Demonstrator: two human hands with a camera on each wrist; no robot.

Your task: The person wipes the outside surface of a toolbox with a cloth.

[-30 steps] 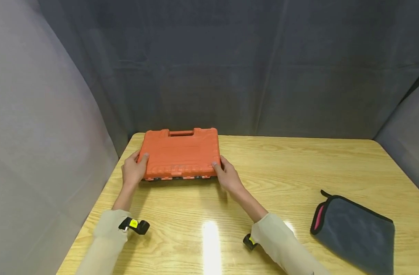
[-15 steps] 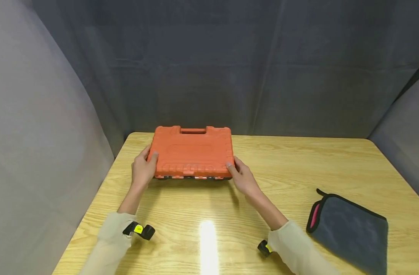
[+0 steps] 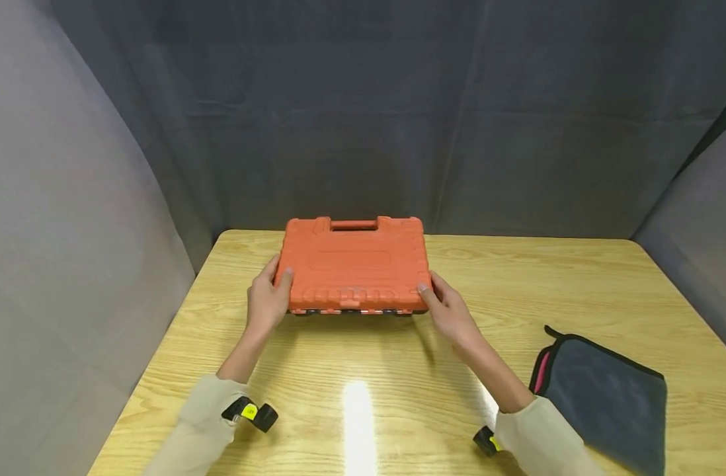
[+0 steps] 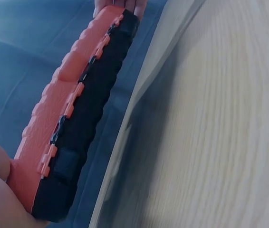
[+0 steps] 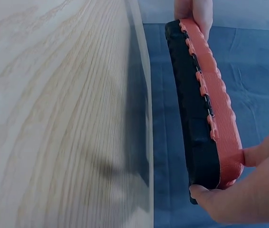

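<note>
Above table [image 3: 577,277], both hands [image 3: 266,305] hold orange case [image 3: 354,264].

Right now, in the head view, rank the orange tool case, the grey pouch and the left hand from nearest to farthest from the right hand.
1. Orange tool case: held at its right corner by the right hand.
2. Grey pouch: lying on the table to the right, nearer the person.
3. Left hand: gripping the case's opposite, left end.
</note>
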